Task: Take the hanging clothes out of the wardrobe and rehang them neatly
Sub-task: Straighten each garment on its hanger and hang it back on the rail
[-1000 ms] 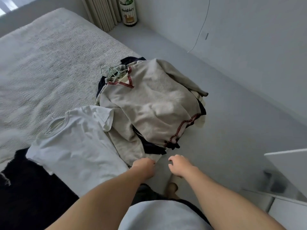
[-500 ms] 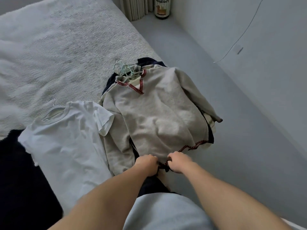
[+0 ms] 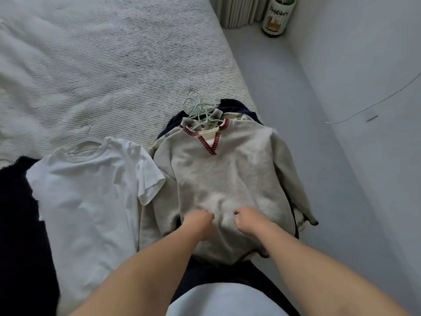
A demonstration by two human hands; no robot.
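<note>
We are smoothing the grey sweater (image 3: pixel 227 179), left hand (image 3: pixel 198 222) and right hand (image 3: pixel 250 220) curling fingers into its cloth; next, lifting it by the hanger (image 3: pixel 200 112).

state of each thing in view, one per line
grey sweater: on a hanger, flat atop the pile at the bed edge
white t-shirt: on a hanger, flat on the bed
left hand: fingers curled, on the sweater
right hand: fingers curled, on the sweater
bottle: upright on the floor

Head-worn view, angled steeply down, close over bed (image 3: pixel 114 65)
</note>
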